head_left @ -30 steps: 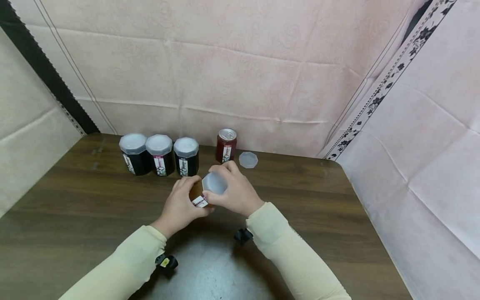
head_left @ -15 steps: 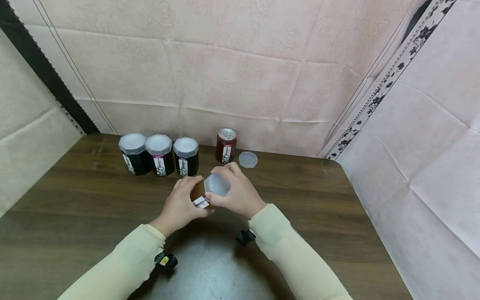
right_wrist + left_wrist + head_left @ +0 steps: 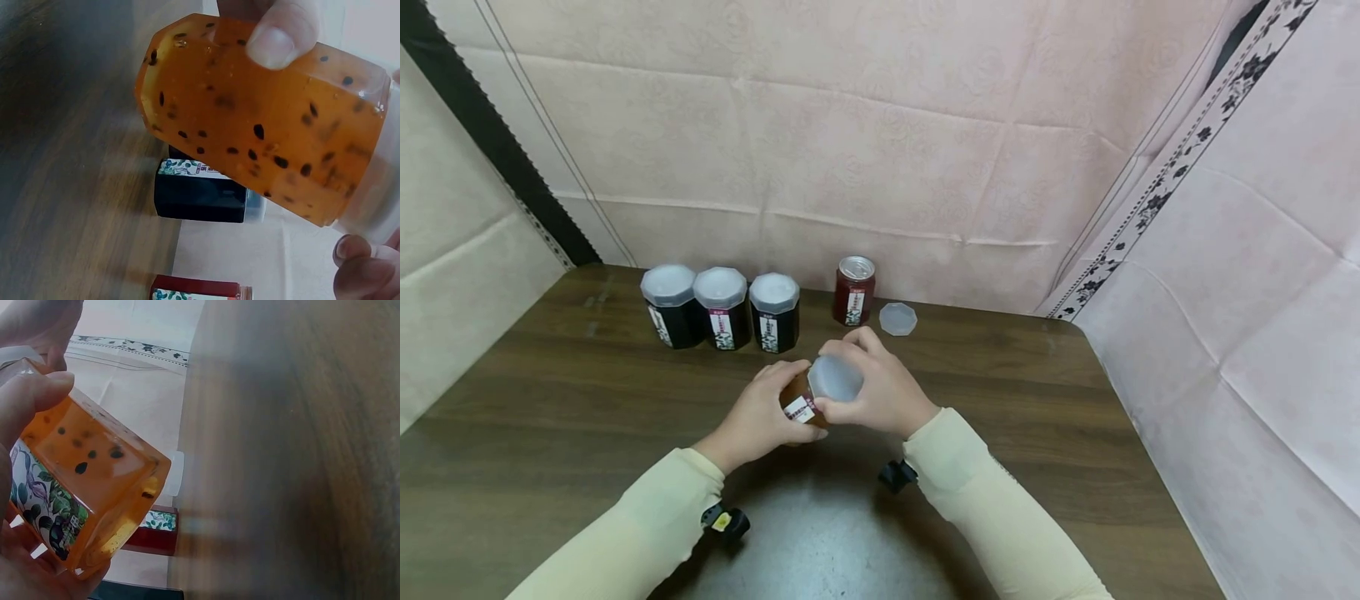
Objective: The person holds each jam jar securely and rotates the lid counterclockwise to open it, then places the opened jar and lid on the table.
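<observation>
Dark wood table (image 3: pixel 1075 433), pink cloth backdrop behind & at both sides. At the far edge, a row of 3 dark jars (image 3: pixel 721 308) w/ frosted octagonal lids, standing side by side, touching or nearly so. Right of them, a little apart, a red jar (image 3: pixel 853 291) w/ bare metal top, upright; a loose frosted lid (image 3: pixel 897 319) lies flat just beside it on the right.

Mid-table, both hands up off the surface w/ an orange jar (image 3: pixel 799 402), tilted, lid end toward the right. Wrist views show orange jelly-like contents w/ dark seeds & a floral label. Left hand (image 3: pixel 754 417) wraps the jar body, fingers & thumb curled round it. Right hand (image 3: pixel 880 392) grips the jar's frosted lid (image 3: pixel 834 379), fingers curled over its rim; lid sits on the jar mouth. Cream sleeves on both arms.
</observation>
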A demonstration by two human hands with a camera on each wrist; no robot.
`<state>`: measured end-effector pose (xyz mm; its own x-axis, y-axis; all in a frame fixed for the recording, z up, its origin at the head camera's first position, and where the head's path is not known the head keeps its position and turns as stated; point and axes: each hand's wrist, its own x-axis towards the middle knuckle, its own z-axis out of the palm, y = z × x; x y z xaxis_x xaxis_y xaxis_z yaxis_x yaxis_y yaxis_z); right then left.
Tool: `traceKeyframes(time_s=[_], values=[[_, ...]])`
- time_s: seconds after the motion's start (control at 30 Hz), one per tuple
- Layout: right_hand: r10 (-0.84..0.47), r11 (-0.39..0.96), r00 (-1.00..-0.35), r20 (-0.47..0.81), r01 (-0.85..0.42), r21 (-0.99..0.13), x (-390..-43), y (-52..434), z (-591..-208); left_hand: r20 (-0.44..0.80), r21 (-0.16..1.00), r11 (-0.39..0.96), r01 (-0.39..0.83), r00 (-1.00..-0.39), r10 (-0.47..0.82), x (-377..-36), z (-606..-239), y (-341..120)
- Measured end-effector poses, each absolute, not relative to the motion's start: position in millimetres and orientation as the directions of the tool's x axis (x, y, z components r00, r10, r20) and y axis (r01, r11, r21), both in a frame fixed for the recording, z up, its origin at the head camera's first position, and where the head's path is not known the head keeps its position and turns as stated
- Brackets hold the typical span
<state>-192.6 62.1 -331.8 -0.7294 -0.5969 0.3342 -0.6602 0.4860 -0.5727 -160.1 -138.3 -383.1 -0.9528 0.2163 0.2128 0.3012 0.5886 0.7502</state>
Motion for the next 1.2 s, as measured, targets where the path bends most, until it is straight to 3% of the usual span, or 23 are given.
traceKeyframes(time_s=[1.2], values=[[-0.643,0.435,-0.662,0.385,-0.730,-0.528,-189.9,70.4,-340.8,0.155,0.778,0.550,0.303,-0.942,0.299,-160.9,-382.0,-142.2]])
